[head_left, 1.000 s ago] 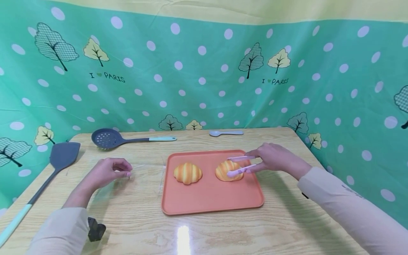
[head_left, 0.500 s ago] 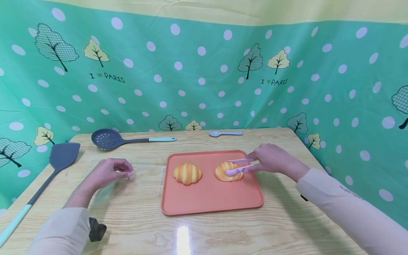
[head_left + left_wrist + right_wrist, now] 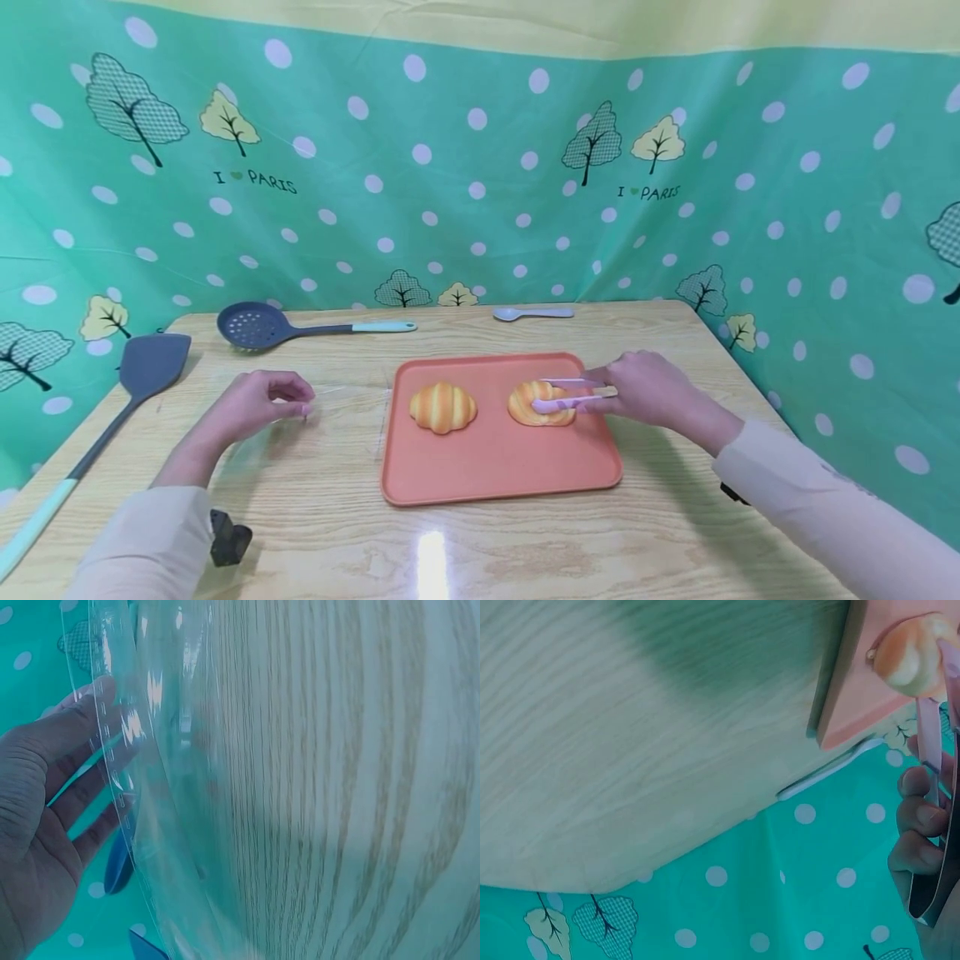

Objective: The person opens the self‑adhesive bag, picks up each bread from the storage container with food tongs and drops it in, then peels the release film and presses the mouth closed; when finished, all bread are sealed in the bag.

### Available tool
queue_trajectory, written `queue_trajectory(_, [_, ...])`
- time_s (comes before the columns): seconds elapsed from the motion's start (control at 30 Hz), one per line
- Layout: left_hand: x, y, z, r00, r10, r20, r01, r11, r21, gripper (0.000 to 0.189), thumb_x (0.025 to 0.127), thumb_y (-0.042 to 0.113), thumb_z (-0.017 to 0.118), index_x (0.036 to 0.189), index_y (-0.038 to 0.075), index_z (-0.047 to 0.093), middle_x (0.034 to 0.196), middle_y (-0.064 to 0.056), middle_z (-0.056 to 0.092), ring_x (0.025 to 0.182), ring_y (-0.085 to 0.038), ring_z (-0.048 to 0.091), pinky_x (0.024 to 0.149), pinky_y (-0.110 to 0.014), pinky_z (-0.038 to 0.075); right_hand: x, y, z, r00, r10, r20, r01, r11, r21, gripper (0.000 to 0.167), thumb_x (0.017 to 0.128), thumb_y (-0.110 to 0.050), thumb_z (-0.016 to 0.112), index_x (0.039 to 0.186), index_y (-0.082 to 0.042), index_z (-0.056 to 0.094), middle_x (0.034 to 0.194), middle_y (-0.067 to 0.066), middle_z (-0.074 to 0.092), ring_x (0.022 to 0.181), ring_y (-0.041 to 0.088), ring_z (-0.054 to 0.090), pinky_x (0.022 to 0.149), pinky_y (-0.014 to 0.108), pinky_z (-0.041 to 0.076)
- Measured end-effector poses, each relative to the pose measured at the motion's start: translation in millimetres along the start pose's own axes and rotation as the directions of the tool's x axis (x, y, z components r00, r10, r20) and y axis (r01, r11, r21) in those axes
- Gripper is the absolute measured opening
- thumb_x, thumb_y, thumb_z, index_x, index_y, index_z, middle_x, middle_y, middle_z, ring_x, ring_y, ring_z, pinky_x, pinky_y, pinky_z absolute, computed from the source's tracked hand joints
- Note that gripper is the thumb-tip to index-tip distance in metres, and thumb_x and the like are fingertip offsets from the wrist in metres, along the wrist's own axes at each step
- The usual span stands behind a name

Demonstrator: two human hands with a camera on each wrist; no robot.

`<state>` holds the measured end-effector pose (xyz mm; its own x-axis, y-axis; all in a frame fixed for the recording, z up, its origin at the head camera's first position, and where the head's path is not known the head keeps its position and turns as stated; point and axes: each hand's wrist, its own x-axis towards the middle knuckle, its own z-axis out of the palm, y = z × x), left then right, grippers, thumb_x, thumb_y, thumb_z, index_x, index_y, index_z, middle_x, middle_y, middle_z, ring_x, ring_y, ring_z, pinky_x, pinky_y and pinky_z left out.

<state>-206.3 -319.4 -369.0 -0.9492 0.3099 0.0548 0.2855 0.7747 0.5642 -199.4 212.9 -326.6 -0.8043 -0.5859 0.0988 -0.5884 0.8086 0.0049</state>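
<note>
1. The right hand point(image 3: 648, 387) is extended over the right side of the tray point(image 3: 495, 467), with pale purple tongs point(image 3: 558, 404) gripped between thumb and fingers.
2. The right bread point(image 3: 522, 400) is flanked by the tongs' tips and partly covered by them; whether it is squeezed cannot be told.
3. The left hand point(image 3: 258, 404) is held left of the tray, its fingers bent, and the edge of a clear plastic bag point(image 3: 165, 795) is pinched there.
4. The space between left hand and tray is taken up by the bag.
5. The left bread point(image 3: 442, 408) is left untouched on the tray.
6. Behind, on the worktop point(image 3: 322, 533), a spoon point(image 3: 532, 313) and a slotted skimmer point(image 3: 251, 325) are laid; a turner point(image 3: 153, 362) is placed at far left.
7. The worktop is backed by a dotted green cloth point(image 3: 465, 225).
</note>
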Motion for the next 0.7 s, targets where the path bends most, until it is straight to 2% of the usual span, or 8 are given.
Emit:
queue_trajectory(0.17, [-0.7, 0.7, -1.4, 1.000, -0.002, -0.010, 0.002, 1.000, 0.011, 0.015, 0.090, 0.018, 0.080, 0.099, 0.008, 0.075, 0.095, -0.003, 0.075, 0.096, -0.029, 0.071, 0.089, -0.056, 0.053, -5.2, -3, 1, 0.999, 0.045, -0.008, -0.045, 0.999, 0.000, 0.053, 0.088, -0.051, 0.076, 0.116, -0.006, 0.077, 0.060, -0.005, 0.061, 0.054, 0.008, 0.052, 0.058, 0.034, 0.051])
queue_trajectory(0.37, [-0.8, 0.8, -3.2, 1.000, -0.010, -0.018, 0.010, 1.000, 0.019, 0.018, 0.091, 0.021, 0.079, 0.103, 0.008, 0.075, 0.101, -0.008, 0.076, 0.104, -0.036, 0.069, 0.094, -0.061, 0.050, -12.6, -6, -1, 0.996, 0.090, -0.026, -0.090, 0.996, -0.003, 0.055, 0.088, -0.052, 0.075, 0.120, -0.008, 0.076, 0.049, -0.007, 0.040, 0.047, 0.009, 0.040, 0.049, 0.029, 0.037])
queue_trajectory(0.43, [-1.1, 0.8, -4.0, 1.000, -0.010, -0.020, 0.010, 1.000, 0.018, 0.019, 0.092, 0.021, 0.078, 0.105, 0.007, 0.075, 0.103, -0.009, 0.076, 0.105, -0.037, 0.068, 0.095, -0.061, 0.050, -13.7, -7, -3, 0.995, 0.085, -0.052, -0.086, 0.996, -0.001, 0.054, 0.089, -0.051, 0.075, 0.121, -0.008, 0.076, 0.048, -0.008, 0.040, 0.047, 0.009, 0.041, 0.049, 0.029, 0.037])
queue_trajectory(0.6, [-2.0, 0.0, -4.6, 1.000, -0.007, -0.025, 0.007, 1.000, 0.015, 0.021, 0.092, 0.021, 0.077, 0.107, 0.006, 0.075, 0.105, -0.011, 0.076, 0.106, -0.037, 0.068, 0.096, -0.061, 0.049, -11.6, -14, -9, 0.991, 0.075, -0.114, -0.074, 0.997, 0.016, 0.054, 0.089, -0.053, 0.073, 0.122, -0.011, 0.075, 0.049, -0.011, 0.044, 0.051, 0.008, 0.051, 0.053, 0.033, 0.048])
queue_trajectory(0.7, [-2.5, -0.3, -5.0, 1.000, -0.004, -0.027, 0.004, 1.000, 0.018, 0.021, 0.092, 0.021, 0.077, 0.107, 0.006, 0.075, 0.106, -0.011, 0.076, 0.106, -0.037, 0.068, 0.096, -0.061, 0.049, -8.1, -22, -14, 0.989, 0.078, -0.124, -0.075, 0.997, 0.027, 0.056, 0.088, -0.055, 0.073, 0.123, -0.011, 0.075, 0.048, -0.012, 0.041, 0.050, 0.007, 0.048, 0.051, 0.030, 0.045])
